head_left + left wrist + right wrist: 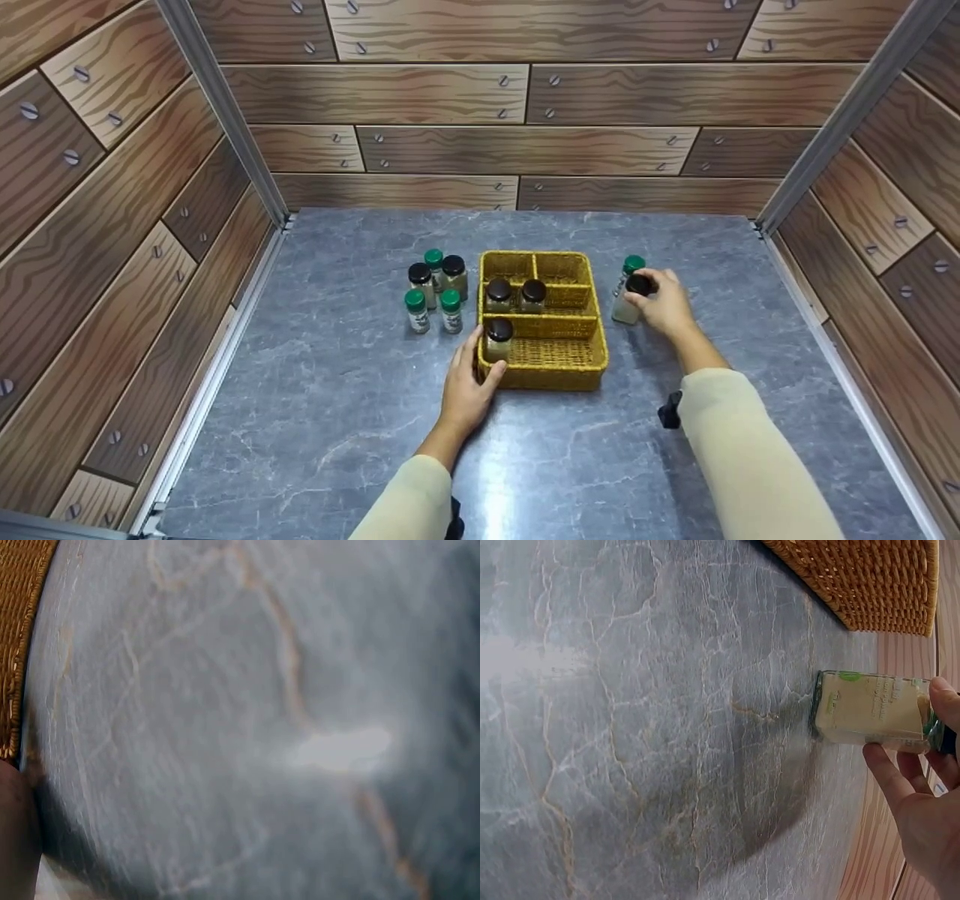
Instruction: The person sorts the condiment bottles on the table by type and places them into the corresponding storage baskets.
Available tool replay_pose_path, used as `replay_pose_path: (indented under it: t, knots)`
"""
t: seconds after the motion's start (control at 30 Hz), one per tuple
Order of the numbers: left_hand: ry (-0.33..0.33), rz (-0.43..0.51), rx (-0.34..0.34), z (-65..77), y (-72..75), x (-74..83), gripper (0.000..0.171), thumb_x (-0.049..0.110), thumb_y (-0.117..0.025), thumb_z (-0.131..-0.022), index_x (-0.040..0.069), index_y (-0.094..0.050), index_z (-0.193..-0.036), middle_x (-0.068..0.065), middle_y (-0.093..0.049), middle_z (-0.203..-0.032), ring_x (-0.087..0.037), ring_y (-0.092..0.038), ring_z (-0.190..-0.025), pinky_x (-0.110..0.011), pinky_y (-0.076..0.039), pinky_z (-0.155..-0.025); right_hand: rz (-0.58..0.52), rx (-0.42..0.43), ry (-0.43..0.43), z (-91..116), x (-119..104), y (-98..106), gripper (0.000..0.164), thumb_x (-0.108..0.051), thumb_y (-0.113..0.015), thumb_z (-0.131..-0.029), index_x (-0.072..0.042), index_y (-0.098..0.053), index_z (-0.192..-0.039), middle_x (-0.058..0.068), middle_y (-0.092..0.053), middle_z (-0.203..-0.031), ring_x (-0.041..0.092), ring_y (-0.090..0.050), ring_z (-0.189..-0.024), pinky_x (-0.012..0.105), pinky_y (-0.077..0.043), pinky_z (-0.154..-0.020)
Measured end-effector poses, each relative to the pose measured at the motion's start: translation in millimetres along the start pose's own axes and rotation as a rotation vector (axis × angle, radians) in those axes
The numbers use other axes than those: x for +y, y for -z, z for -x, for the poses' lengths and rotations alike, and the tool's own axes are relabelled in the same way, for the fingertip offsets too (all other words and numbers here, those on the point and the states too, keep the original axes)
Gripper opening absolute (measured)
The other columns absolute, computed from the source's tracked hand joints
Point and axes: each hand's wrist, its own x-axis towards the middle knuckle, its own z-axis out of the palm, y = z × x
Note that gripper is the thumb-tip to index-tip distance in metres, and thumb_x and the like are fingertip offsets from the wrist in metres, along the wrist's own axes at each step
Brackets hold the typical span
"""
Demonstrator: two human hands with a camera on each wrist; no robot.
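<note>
Head view: right of the basket [540, 379], we are pinching a black-capped jar [625, 310] at its upper end with our right hand [666, 304]. Our left hand [466, 386] is resting, fingers extended, against the basket's near-left corner. We are probably risking a slip by holding only that end, and a knock by working beside the green-capped jar [634, 264].

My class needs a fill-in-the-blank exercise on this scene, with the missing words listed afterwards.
The right hand grips a jar whose lid is coloured ____.
The jars inside the woven basket number ____.
Left of it, the grouped jars number ____.
Just behind the gripped one, another jar has a lid coloured ____.
Missing words: black; three; five; green.
</note>
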Motion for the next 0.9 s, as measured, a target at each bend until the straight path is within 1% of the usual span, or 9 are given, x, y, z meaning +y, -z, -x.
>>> replay_pose_path:
  t: [0.17, 0.4, 0.63, 0.73, 0.9]
  knots:
    - [-0.006, 0.006, 0.008, -0.3, -0.1, 0.2, 0.071, 0.037, -0.073, -0.102, 0.025, -0.043, -0.165, -0.02, -0.055, -0.159, -0.042, -0.056, -0.146, -0.063, -0.045, -0.121, -0.009, 0.01, -0.008, 1.2, -1.7, -0.9, 0.049, -0.007, -0.078, -0.099, 0.01, -0.061, -0.142, 0.033, -0.055, -0.133, 0.051, -0.059, -0.129, 0.061, -0.046, -0.117]
    - [-0.005, 0.004, 0.009, 0.1, -0.8, -1.0, 0.072, 0.043, -0.072, -0.102, 0.026, -0.042, -0.165, -0.019, -0.055, -0.16, -0.042, -0.056, -0.147, -0.064, -0.046, -0.121, -0.028, 0.017, -0.032, 3.6, -2.4, -2.0, 0.047, -0.007, -0.078, -0.099, 0.009, -0.061, -0.14, 0.032, -0.054, -0.135, 0.051, -0.059, -0.13, 0.06, -0.047, -0.118]
    - [0.005, 0.014, -0.001, 0.7, -0.3, -0.3, 0.072, 0.042, -0.072, -0.103, 0.026, -0.042, -0.166, -0.018, -0.054, -0.161, -0.041, -0.055, -0.148, -0.063, -0.044, -0.123, -0.036, 0.048, -0.04, 9.1, 0.6, -3.9, 0.049, -0.007, -0.079, -0.098, 0.007, -0.062, -0.141, 0.031, -0.055, -0.134, 0.049, -0.058, -0.13, 0.061, -0.045, -0.12]
    - [0.005, 0.021, 0.002, 0.5, 0.1, 0.3, 0.071, 0.042, -0.072, -0.103, 0.026, -0.042, -0.166, -0.019, -0.054, -0.161, -0.042, -0.055, -0.148, -0.063, -0.044, -0.123, -0.044, 0.051, -0.039, 11.1, 1.0, -4.0, 0.05, -0.008, -0.079, -0.098, 0.007, -0.061, -0.142, 0.032, -0.056, -0.138, 0.05, -0.058, -0.133, 0.061, -0.045, -0.122]
    - [0.005, 0.023, -0.007, 0.8, 1.1, 0.3, 0.072, 0.043, -0.071, -0.103, 0.026, -0.041, -0.166, -0.018, -0.053, -0.163, -0.041, -0.055, -0.148, -0.062, -0.046, -0.122, -0.085, 0.023, -0.061, 14.5, 0.0, -4.3, 0.051, -0.008, -0.077, -0.1, 0.006, -0.059, -0.145, 0.038, -0.058, -0.148, 0.054, -0.057, -0.141, 0.061, -0.046, -0.123]
